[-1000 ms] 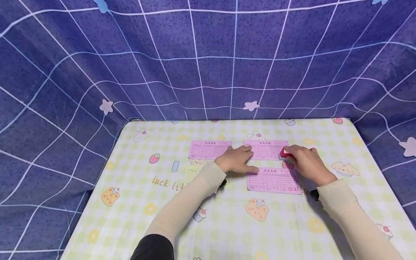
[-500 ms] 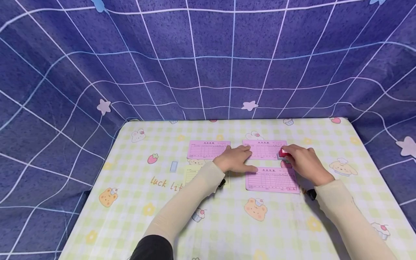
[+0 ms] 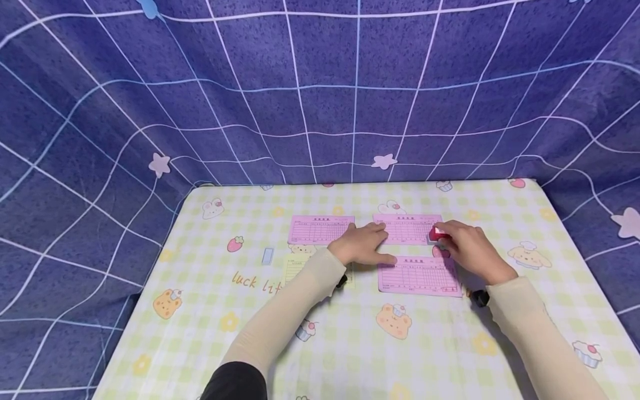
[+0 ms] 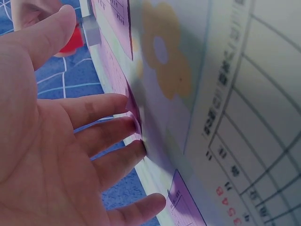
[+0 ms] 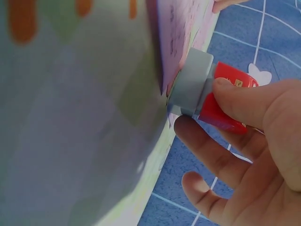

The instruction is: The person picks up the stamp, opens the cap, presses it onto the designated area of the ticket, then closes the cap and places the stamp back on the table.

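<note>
For a clean press, you would do well to steady the right-hand far pink slip (image 3: 407,225), which lies toward the far edge of the tabletop (image 3: 190,350), with your left hand (image 3: 361,244), and bear straight down on the red stamp (image 3: 438,233) at the slip's near right corner, without rocking it. Your left hand reaches palm down with its fingers spread, tips on the slip's left edge; your right hand (image 3: 470,250) angles in from the near right, pinching the stamp between thumb and fingers, at least one finger clear of it
</note>
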Motion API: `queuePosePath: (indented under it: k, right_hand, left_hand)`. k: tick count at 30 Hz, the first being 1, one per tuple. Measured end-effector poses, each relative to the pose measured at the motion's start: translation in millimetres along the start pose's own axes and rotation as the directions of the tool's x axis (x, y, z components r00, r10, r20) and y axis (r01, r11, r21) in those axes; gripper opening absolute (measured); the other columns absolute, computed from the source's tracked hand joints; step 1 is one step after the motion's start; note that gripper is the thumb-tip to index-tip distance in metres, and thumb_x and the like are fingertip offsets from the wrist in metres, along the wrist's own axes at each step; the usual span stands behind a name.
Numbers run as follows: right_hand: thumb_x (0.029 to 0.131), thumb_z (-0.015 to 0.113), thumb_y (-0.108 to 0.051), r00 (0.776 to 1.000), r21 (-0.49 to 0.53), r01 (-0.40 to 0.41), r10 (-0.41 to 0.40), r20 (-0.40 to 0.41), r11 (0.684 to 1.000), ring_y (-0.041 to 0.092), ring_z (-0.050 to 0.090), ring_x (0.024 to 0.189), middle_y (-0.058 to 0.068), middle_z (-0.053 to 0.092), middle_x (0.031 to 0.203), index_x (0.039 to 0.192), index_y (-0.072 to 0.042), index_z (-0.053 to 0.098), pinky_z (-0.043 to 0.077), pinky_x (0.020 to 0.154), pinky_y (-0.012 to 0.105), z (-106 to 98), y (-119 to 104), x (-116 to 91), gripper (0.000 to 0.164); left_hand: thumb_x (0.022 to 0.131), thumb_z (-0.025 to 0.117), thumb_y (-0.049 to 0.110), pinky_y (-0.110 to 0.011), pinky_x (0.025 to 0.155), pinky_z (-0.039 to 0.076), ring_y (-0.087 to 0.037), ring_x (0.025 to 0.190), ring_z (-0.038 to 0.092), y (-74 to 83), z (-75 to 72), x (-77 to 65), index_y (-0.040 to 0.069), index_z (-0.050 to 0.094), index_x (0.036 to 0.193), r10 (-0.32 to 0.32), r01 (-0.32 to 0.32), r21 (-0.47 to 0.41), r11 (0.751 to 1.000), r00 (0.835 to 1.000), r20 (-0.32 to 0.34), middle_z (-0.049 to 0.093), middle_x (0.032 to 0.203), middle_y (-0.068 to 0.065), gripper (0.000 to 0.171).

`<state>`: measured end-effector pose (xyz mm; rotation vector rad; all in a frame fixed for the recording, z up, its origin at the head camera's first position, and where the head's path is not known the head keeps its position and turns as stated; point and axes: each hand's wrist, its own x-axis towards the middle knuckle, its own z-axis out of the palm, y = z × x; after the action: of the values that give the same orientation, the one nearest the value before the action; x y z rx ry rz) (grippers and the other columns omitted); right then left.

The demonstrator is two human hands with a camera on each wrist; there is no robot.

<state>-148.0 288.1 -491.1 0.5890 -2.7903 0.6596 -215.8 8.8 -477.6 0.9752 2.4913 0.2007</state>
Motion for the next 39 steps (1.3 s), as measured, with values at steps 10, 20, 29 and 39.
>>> queuePosePath:
  k: [10, 20, 29, 39]
  right_hand:
    - [0.093, 0.072, 0.010, 0.998, 0.064, -0.059, 0.057, 0.035, 0.996, 0.042, 0.071, 0.103, 0.023, 0.073, 0.112, 0.121, 0.007, 0.069, 0.056, 0.090, 0.060, 1.2, -0.4, 0.3, 0.028]
    - [0.094, 0.071, 0.010, 0.994, 0.110, -0.099, 0.094, 0.049, 0.989, 0.042, 0.070, 0.105, 0.024, 0.072, 0.112, 0.126, 0.008, 0.067, 0.055, 0.092, 0.061, 0.6, 0.4, -0.9, 0.032]
    - [0.095, 0.071, 0.008, 0.990, 0.152, -0.138, 0.130, 0.058, 0.979, 0.046, 0.068, 0.111, 0.029, 0.069, 0.120, 0.136, 0.011, 0.062, 0.053, 0.096, 0.064, -0.5, 1.2, -3.5, 0.042]
    - [0.096, 0.071, 0.007, 0.991, 0.170, -0.132, 0.125, 0.052, 0.976, 0.045, 0.068, 0.110, 0.028, 0.069, 0.122, 0.138, 0.012, 0.061, 0.054, 0.095, 0.063, -0.6, 0.5, -4.3, 0.043]
  left_hand:
    - [0.096, 0.061, 0.071, -0.068, 0.124, 0.013, -0.020, 0.161, 0.020, 0.0, 0.7, -2.1, 0.014, 0.042, 0.163, 0.003, -0.003, -0.004, 1.000, 1.000, -0.008, 0.024, 0.174, -0.002, 0.090]
    - [0.096, 0.061, 0.071, -0.069, 0.124, 0.013, -0.020, 0.161, 0.021, -0.1, 1.2, -1.1, 0.014, 0.043, 0.162, 0.000, 0.000, 0.002, 1.000, 1.000, -0.010, 0.025, 0.174, -0.002, 0.089]
    - [0.096, 0.061, 0.070, -0.067, 0.125, 0.013, -0.022, 0.161, 0.022, 2.3, 3.5, -2.3, 0.013, 0.044, 0.162, -0.013, 0.014, 0.014, 1.000, 1.000, -0.028, 0.026, 0.174, -0.003, 0.088]
    - [0.099, 0.057, 0.069, -0.067, 0.124, 0.017, -0.021, 0.161, 0.022, 4.1, 3.6, -8.0, 0.013, 0.043, 0.162, 0.011, -0.008, 0.030, 1.000, 0.997, -0.074, 0.024, 0.174, -0.005, 0.085]
